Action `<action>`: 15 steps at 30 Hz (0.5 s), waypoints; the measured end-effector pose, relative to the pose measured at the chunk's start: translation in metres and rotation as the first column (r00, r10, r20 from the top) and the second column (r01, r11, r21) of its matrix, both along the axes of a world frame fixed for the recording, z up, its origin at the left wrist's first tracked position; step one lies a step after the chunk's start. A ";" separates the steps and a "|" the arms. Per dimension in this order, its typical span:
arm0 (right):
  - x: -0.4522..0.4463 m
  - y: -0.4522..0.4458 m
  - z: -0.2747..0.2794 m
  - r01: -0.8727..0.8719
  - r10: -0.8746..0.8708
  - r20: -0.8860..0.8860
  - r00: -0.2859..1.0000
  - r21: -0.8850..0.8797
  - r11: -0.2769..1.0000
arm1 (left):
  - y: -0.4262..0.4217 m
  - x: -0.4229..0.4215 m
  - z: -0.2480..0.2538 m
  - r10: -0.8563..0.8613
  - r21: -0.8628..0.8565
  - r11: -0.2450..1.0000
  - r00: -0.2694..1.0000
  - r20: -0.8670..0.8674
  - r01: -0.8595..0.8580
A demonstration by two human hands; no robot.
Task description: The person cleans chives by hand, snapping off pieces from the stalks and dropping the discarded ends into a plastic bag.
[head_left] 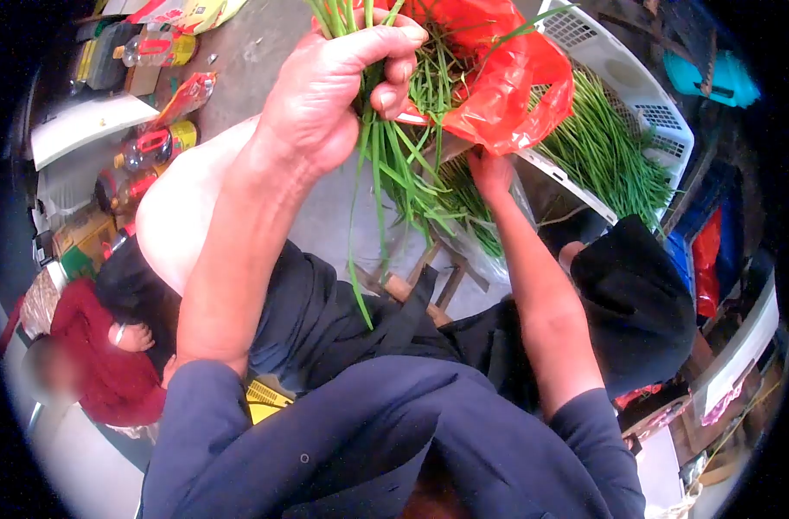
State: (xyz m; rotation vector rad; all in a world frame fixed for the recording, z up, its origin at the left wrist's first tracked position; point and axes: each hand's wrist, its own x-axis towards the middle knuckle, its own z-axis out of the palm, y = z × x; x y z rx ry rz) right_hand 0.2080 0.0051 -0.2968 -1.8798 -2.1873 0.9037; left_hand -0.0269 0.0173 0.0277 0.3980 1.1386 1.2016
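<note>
My left hand (347, 95) is closed around a bunch of garlic chives (390, 173). Its pale stem ends stick up above the fist and the long green leaves hang down. My right hand (493, 173) reaches to the lower edge of a red plastic bag (507, 95), where its fingers are hidden. More chives show inside and below this bag, some in a clear plastic bag (511, 229). To the right, a thick heap of chives (602, 143) lies in a white slotted plastic crate (667, 130).
Bottles with red and yellow labels (156, 50) stand at the left. Another person in a dark red top (100, 355) is close at lower left. A wooden stool-like frame (420, 281) sits between my knees. A turquoise plastic container (714, 78) lies at the far right.
</note>
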 end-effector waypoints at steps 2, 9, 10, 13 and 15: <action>0.004 0.001 0.002 0.007 -0.005 -0.027 1.000 0.078 0.997 | 0.000 0.001 0.003 -0.011 0.017 1.000 1.000 0.012 0.011; 0.030 0.014 0.050 -0.203 0.195 -0.177 0.965 -0.027 0.979 | -0.003 0.000 0.004 0.006 0.086 0.996 0.999 -0.050 -0.002; 0.033 0.017 0.060 -0.251 0.232 -0.219 0.948 -0.063 0.966 | -0.003 0.000 0.004 0.007 0.105 0.994 0.999 -0.051 -0.002; 0.033 0.023 0.102 -0.350 0.293 -0.271 0.917 -0.191 0.917 | -0.004 -0.002 0.001 -0.001 0.136 0.991 0.999 -0.036 0.006; 0.028 0.024 0.145 -0.334 0.205 -0.387 0.899 -0.304 0.892 | -0.006 -0.001 0.001 0.015 0.118 0.993 1.000 -0.028 -0.012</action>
